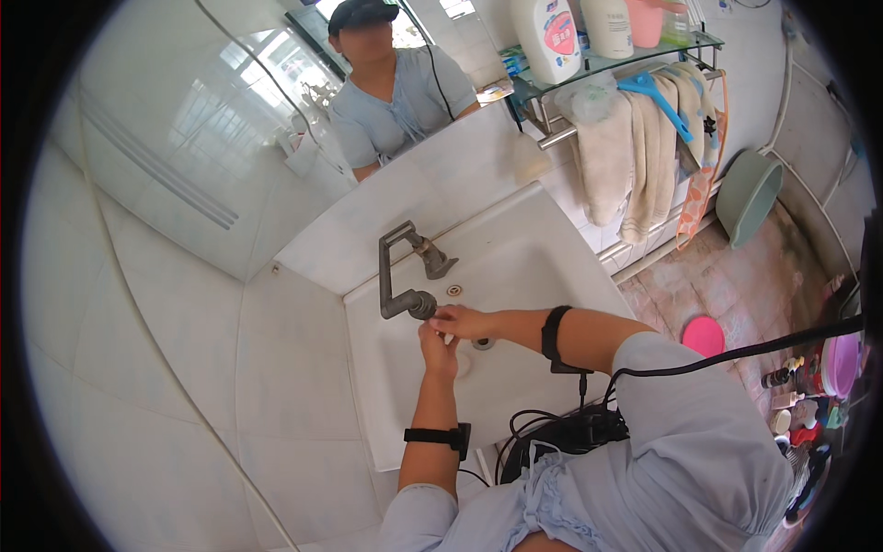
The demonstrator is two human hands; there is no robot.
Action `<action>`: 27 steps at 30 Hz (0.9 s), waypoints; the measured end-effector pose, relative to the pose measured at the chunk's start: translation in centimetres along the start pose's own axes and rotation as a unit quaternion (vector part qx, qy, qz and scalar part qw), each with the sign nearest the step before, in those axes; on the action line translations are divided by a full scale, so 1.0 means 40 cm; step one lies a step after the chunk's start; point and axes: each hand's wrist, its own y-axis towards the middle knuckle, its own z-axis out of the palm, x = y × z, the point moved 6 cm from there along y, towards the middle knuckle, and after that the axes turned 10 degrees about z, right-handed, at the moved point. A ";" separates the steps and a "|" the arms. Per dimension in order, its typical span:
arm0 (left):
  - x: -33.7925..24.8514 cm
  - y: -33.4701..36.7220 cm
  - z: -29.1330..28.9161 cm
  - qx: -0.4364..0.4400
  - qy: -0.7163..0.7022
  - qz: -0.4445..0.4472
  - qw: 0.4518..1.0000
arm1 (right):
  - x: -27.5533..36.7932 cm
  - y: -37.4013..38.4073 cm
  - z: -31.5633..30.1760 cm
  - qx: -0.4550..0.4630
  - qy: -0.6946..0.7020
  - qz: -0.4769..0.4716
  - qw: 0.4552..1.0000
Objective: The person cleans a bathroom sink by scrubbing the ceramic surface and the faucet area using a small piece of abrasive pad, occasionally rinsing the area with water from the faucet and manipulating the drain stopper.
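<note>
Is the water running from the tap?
Cannot tell. Both hands, left and right, are cupped right under the tap spout over the sink, hiding any stream; no water shows elsewhere.

Both hands (446,331) over sink (543,258), under faucet (405,276); towels (635,156) right.

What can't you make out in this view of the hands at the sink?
- Head view: whether water runs from the grey tap; its spout end is covered by the right hand.
- Left hand palm: turned away.
- Drain: partly behind the right hand.
- Floor bottles: too small, at the rim.
</note>
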 end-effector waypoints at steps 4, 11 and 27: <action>0.026 0.011 0.003 0.080 -0.044 -0.010 0.996 | -0.043 0.014 0.010 0.105 0.287 0.026 0.952; -0.040 -0.003 0.072 0.137 -0.150 -0.068 0.977 | -0.060 0.040 -0.009 0.051 0.342 0.096 0.933; -0.017 0.048 -0.006 0.067 -0.074 -0.062 0.993 | 0.031 -0.008 -0.024 0.090 0.261 0.007 0.961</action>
